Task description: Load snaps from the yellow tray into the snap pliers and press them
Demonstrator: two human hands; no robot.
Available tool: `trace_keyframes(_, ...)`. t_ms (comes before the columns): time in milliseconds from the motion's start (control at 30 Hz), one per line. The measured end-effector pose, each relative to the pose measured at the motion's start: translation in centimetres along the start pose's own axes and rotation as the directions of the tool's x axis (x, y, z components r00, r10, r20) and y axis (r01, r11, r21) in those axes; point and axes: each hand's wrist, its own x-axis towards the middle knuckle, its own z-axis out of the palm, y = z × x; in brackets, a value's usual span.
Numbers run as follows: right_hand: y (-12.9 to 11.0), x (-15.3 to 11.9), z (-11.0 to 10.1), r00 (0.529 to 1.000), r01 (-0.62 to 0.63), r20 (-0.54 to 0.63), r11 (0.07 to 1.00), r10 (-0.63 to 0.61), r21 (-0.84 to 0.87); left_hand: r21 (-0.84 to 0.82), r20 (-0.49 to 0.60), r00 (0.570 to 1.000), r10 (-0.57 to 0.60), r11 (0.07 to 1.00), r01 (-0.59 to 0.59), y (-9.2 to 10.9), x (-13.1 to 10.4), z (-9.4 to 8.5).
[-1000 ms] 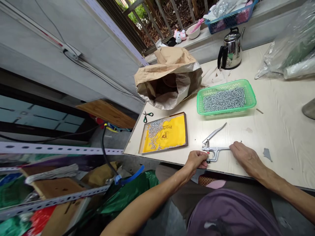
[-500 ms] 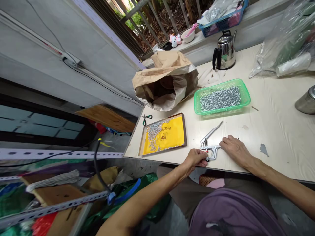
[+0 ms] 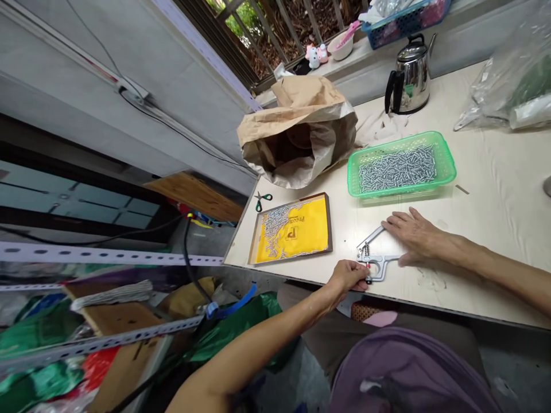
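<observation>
A grey metal hand press [image 3: 377, 265] with a long lever, a spring and a pistol-shaped handle lies on the table near its front edge. My left hand [image 3: 349, 275] is closed in a pinch at the press's jaw end, by a small red part; whatever lies between the fingertips is hidden. My right hand [image 3: 415, 235] spans the two arms of the press, fingers over the lever's tip and thumb against the end of the lower handle. To the left, a shallow tray [image 3: 329, 229] with a yellow lining holds many small silver metal pieces [image 3: 275, 223].
Behind the press stands a green basket [image 3: 451, 166] filled with similar silver pieces. Green-handled scissors [image 3: 262, 201] lie at the table's left edge. An open brown paper bag [image 3: 297, 126], a steel kettle [image 3: 411, 77] and a clear plastic bag [image 3: 499, 86] stand farther back.
My right hand has moved up from the lower handle's end, its fingers now spread over the lever's tip. My left hand keeps its pinch at the jaw. The whole view has shifted slightly.
</observation>
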Motion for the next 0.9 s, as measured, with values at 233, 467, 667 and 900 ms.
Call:
trace_keyframes(233, -1.1, -0.7, -0.5, 0.999, -0.033, -0.044, 0.998, 0.030, -0.058, 0.029, -0.037, 0.999, -0.009, 1.000, 0.010, -0.4, 0.2, 0.2)
trace_keyframes(467, -2.7, -1.4, -1.6, 0.996, -0.070, -0.059, 0.992, 0.064, -0.106, 0.669, -0.052, 0.704, 0.708, 0.549, -0.502, -0.3, -0.6, 0.5)
trace_keyframes(667, -2.7, -1.8, -1.6, 0.992, -0.103, -0.072, 0.993, 0.100, -0.051, 0.771, 0.347, 0.476, 0.808, 0.044, -0.635, 2.1, 2.3, 2.6)
trace_keyframes(900, -1.7, -2.3, -1.7, 0.991, -0.110, -0.084, 0.990, 0.102, -0.093, 0.798, 0.411, 0.508, 0.757, -0.030, -0.602, 3.2, 3.4, 3.0)
